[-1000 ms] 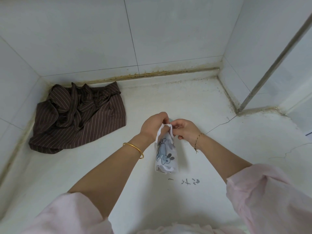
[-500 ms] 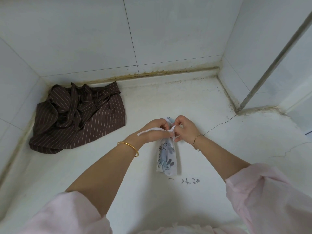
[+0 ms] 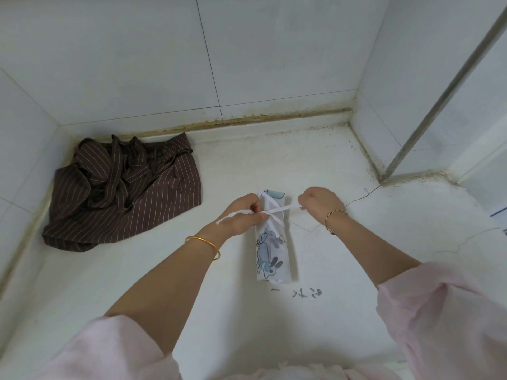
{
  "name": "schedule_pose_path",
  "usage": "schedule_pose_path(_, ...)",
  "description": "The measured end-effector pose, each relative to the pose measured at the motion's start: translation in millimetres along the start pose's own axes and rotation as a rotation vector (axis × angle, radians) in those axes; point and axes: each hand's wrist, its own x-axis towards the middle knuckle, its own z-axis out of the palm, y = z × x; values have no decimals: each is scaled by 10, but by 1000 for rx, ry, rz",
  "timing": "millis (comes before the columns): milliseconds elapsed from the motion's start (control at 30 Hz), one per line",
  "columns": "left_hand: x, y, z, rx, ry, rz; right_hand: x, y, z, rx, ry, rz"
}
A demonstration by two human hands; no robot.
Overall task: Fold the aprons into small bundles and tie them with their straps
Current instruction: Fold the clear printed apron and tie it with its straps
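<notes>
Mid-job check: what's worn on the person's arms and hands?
Loose pale pink sleeves, left sleeve and right sleeve, pushed up above the forearms. Plain gold bangle on the left wrist, thin gold chain bracelet on the right. No gloves on the left hand or right hand.

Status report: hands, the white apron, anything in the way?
Left hand pinches one strap end, right hand holds the other. White apron rolled, strap crossed over its top. Brown apron heaped off left, apart.
</notes>
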Motion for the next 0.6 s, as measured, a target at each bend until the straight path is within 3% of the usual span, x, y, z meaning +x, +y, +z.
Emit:
schedule_pose_path(67,-2,11,6,3,-1,-2,-10,15,64,-230,-50,-80)
schedule_pose_path(167,-6,33,21,-5,1,7,-104,-60,195,28,-146,-192)
schedule_pose_path(267,-16,14,29,-19,10,-12,-114,-108,285,-114,-170,-299)
schedule_pose_path(433,-30,6,49,-59,28,-46,-104,-104,300,-239,-256,-295)
schedule_pose_path(600,-38,-20,53,-32,77,-67,-87,-92,300,-131,-278,-202)
